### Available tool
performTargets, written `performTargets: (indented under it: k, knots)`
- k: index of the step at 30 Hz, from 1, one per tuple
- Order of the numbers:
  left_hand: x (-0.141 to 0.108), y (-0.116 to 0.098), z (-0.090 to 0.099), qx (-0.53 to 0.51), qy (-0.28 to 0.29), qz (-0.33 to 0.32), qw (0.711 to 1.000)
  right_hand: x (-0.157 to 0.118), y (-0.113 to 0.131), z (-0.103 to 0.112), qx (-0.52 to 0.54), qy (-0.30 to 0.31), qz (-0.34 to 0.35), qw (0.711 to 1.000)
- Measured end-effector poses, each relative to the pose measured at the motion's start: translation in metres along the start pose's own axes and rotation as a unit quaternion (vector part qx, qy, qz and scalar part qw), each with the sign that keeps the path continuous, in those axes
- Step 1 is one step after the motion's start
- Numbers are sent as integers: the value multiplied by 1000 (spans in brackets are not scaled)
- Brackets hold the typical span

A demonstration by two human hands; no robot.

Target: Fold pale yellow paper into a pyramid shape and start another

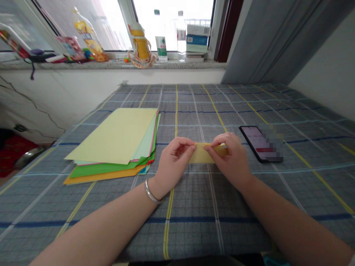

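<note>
A small yellow piece of paper is held above the plaid cloth near the middle of the view. My left hand pinches its upper left corner between thumb and fingers, and a silver bangle circles that wrist. With thumb and index finger, my right hand grips the upper edge farther right, covering part of the paper. The fingertips of the two hands are a short gap apart. To the left lies a stack of coloured sheets, pale yellow on top, with green, orange and pink edges showing.
A dark phone with its screen lit lies right of my right hand. Plaid cloth covers the surface. On the windowsill at the back stand bottles, a yellow cup and stacked boxes. A grey curtain hangs behind.
</note>
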State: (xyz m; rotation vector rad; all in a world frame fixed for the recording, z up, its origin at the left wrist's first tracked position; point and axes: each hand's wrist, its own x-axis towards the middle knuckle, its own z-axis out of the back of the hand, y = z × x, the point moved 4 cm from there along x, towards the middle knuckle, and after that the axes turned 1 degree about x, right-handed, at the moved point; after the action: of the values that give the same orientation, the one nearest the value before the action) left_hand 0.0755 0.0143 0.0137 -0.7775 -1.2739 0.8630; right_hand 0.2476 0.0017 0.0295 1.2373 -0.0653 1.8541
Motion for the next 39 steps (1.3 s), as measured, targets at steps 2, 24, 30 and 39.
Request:
performTargets:
  k: [2, 24, 30, 39]
  knots:
    - [0, -1, 0, 5, 4, -6, 1000, 0, 0, -1, 2, 2, -7, 1000]
    - [6, 16, 0, -24, 2, 74, 997, -2, -6, -14, -52, 43, 44, 997]
    - [11, 22, 7, -89, -21, 108, 990, 0, -25, -8, -46, 12, -10, 999]
    - [29, 47, 25, -59, -19, 142, 988, -1, -69, -16, 92, 40, -183, 978]
